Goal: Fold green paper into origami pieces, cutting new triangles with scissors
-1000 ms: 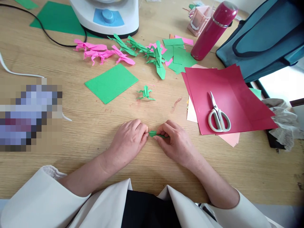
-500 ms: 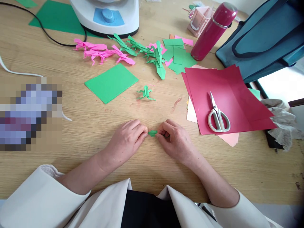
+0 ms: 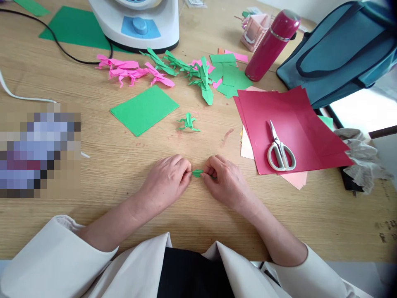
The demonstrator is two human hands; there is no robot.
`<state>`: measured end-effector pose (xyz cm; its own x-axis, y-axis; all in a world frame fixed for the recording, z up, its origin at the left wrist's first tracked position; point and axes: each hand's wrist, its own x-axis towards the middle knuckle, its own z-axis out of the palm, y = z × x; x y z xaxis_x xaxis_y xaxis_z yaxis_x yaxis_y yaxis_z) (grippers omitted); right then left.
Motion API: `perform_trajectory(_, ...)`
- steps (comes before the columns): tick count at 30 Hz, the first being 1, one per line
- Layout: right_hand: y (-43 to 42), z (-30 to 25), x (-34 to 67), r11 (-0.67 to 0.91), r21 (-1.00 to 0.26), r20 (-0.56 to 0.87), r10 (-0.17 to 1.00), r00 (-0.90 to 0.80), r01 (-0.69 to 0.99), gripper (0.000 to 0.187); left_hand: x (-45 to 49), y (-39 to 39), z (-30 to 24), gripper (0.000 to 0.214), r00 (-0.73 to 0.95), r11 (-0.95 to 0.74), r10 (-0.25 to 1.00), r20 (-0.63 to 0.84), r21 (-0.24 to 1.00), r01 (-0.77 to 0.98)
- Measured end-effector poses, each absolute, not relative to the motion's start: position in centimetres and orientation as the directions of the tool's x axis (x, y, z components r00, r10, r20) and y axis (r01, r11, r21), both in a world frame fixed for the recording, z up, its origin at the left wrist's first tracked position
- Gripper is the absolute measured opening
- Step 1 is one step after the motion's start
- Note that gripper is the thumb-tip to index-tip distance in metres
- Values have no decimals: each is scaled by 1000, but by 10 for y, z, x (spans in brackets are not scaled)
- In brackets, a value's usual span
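My left hand (image 3: pixel 167 180) and my right hand (image 3: pixel 225 180) meet low on the wooden table (image 3: pixel 93 194), both pinching a small folded piece of green paper (image 3: pixel 197 172) between their fingertips. Most of the piece is hidden by the fingers. A finished small green paper figure (image 3: pixel 187 122) lies just beyond them. A flat green sheet (image 3: pixel 144 109) lies further left. A row of folded pink figures (image 3: pixel 130 71) and green figures (image 3: pixel 192 72) stretches across the back.
White-handled scissors (image 3: pixel 280 151) rest on dark red sheets (image 3: pixel 291 124) at the right. A magenta flask (image 3: pixel 269 45), a pink holder (image 3: pixel 252 29), a blue bag (image 3: pixel 335 54) and a white appliance base (image 3: pixel 136 22) with a black cable (image 3: pixel 62 49) stand behind.
My hands have stayed in place and drawn slightly closer; less of the small green piece shows between the fingertips. The view has shifted a little.
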<state>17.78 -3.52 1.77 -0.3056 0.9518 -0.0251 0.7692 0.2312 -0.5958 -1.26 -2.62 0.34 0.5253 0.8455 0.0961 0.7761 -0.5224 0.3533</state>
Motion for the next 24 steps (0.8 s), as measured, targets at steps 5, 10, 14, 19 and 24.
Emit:
perform_trajectory(5, -34, 18, 180, 216, -645, -46, 947, -319, 733, 12, -14, -25, 6, 13, 515, -506, 852, 88, 386, 771)
perform_trajectory(10, -32, 19, 181, 208, -669, -57, 943, -328, 714, 13, -15, -26, 3, 13, 526, -527, 844, 107, 347, 775)
perform_trajectory(14, -32, 19, 181, 208, -667, -60, 942, -330, 716, 13, -14, -27, 4, 12, 533, -541, 838, 116, 300, 785)
perform_trajectory(19, -32, 20, 181, 214, -668, -51, 942, -331, 713, 14, -18, -26, 6, 13, 440, -453, 891, 114, 309, 836)
perform_trajectory(24, -32, 20, 181, 230, -658, -44, 939, -342, 717, 13, -28, -33, 6, 15, 498, -546, 838, 224, 333, 769)
